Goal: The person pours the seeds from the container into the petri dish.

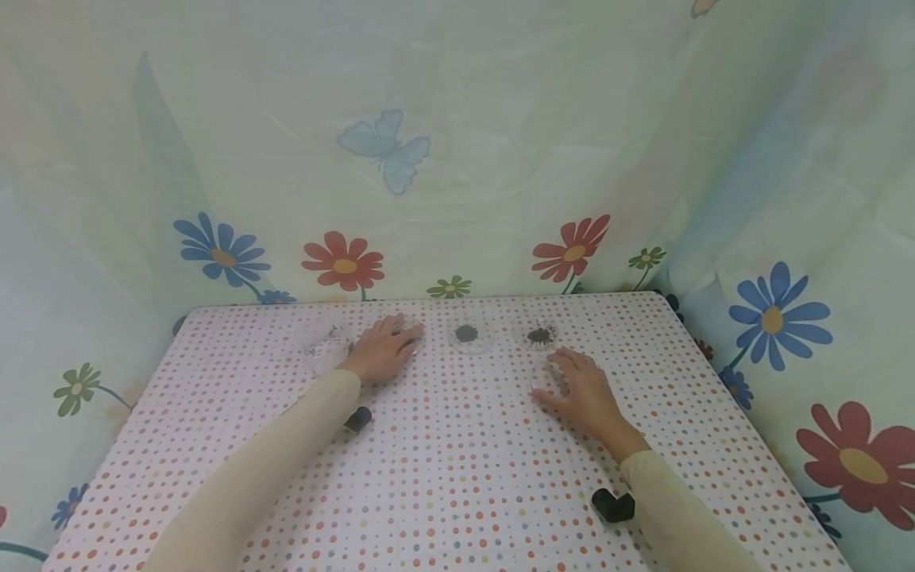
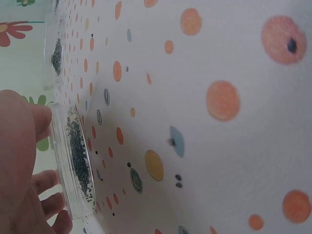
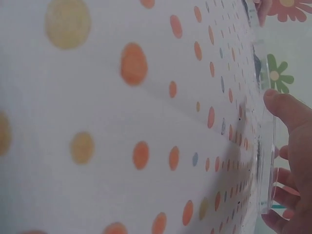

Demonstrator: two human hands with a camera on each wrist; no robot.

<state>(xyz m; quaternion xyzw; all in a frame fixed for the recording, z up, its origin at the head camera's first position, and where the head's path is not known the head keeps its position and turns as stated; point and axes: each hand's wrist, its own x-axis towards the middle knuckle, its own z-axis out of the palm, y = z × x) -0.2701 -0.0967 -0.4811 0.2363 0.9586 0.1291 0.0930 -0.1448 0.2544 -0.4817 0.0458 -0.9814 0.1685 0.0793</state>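
Observation:
My left hand point(image 1: 382, 351) grips a round clear petri dish point(image 2: 75, 156) of black granules at the back of the table, left of centre. In the left wrist view its thumb is at one side of the rim and the fingers at the other. My right hand point(image 1: 582, 395) holds a clear round dish or lid point(image 3: 266, 161) by its edges, with no granules visible in it. This one sits just in front of another petri dish point(image 1: 540, 336) with a dark heap in it. Between the hands stands a further petri dish point(image 1: 466, 334) with black granules.
Left of my left hand is a clear dish point(image 1: 326, 345) with scattered dark grains. Loose grains dot the spotted tablecloth point(image 1: 443, 469). Black angular pieces point(image 1: 613, 506) show beside both forearms. A flower-printed curtain point(image 1: 500, 159) rises behind the table's back edge.

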